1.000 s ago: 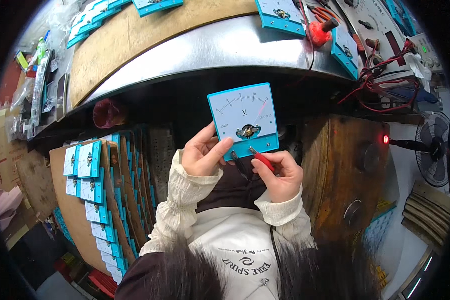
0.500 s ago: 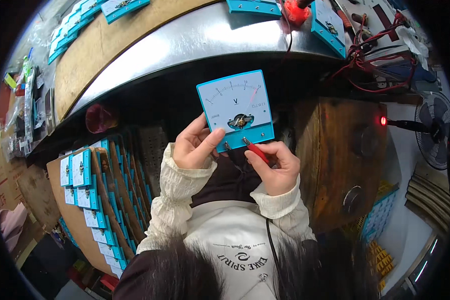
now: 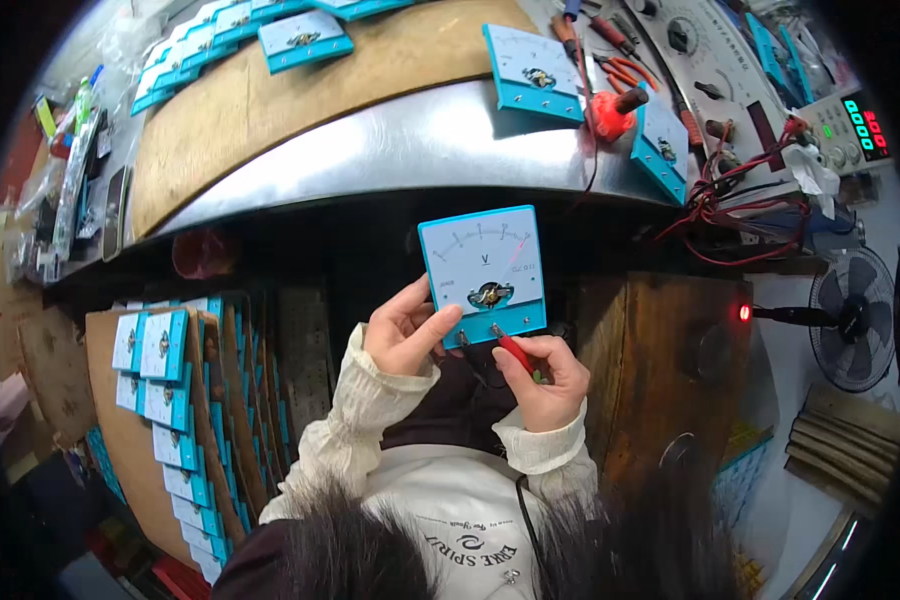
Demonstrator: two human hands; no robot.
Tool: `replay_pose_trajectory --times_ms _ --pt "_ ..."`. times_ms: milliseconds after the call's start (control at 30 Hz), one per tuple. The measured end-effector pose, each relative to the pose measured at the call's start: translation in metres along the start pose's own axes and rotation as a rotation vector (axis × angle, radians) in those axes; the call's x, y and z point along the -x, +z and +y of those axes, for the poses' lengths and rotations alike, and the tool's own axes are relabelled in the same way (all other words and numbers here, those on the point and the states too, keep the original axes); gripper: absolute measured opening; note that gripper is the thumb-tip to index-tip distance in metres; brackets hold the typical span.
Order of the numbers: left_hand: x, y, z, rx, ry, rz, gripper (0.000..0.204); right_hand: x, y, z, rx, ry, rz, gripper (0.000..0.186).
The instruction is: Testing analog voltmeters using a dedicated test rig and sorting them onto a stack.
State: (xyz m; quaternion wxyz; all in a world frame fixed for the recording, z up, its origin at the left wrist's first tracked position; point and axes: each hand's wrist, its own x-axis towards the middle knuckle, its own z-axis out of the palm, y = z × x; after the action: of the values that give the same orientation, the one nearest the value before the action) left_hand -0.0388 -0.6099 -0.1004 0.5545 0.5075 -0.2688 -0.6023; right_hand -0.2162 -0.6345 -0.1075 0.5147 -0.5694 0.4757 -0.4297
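My left hand (image 3: 403,336) grips a square teal panel meter (image 3: 477,256) by its lower left side, thumb on the front. The meter has a white scale, an exposed mechanism at its centre and a thin pointer toward the upper right. My right hand (image 3: 548,388) pinches a red test clip (image 3: 512,350), whose metal tip touches a terminal on the meter's lower strip. A dark clip (image 3: 463,339) is at the lower left terminal, partly behind my left fingers.
Above are a steel-edged bench (image 3: 300,165) with a wooden board (image 3: 190,155), more meters (image 3: 305,40), pliers (image 3: 625,75) and an instrument with red leads (image 3: 730,70). Stacked boards of meters (image 3: 160,345) stand left; a wooden box (image 3: 650,380) and fan (image 3: 850,320) are right.
The meter and both hands sit lower in the picture, slightly farther from the bench edge. Both grips are unchanged. The view has shifted, and a lit power supply display now shows at right.
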Motion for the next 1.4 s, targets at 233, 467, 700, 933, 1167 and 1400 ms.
replay_pose_trajectory --times_ms 233,467,700,933,1167,1400 --pt "0.002 0.019 -0.004 0.058 0.113 0.010 0.042 -0.011 -0.013 -0.016 0.490 -0.288 0.105 0.095" --pt "0.007 0.070 -0.024 -0.392 0.102 -0.256 0.064 0.000 -0.057 0.020 0.340 -0.146 0.351 0.110" --pt "0.000 0.060 -0.027 -0.499 0.110 -0.216 0.068 -0.036 -0.251 0.087 0.877 0.049 1.022 0.093" --pt "0.008 0.043 -0.034 -0.522 0.174 -0.130 0.053 -0.042 -0.270 0.115 0.861 -0.075 1.057 0.090" --pt "0.019 0.040 -0.032 -0.587 0.298 0.006 0.042 -0.037 -0.118 0.061 0.806 -0.382 0.724 0.095" --pt "0.041 0.000 -0.003 -0.459 0.155 0.236 0.032 0.003 0.039 0.009 0.330 -0.301 -0.027 0.107"
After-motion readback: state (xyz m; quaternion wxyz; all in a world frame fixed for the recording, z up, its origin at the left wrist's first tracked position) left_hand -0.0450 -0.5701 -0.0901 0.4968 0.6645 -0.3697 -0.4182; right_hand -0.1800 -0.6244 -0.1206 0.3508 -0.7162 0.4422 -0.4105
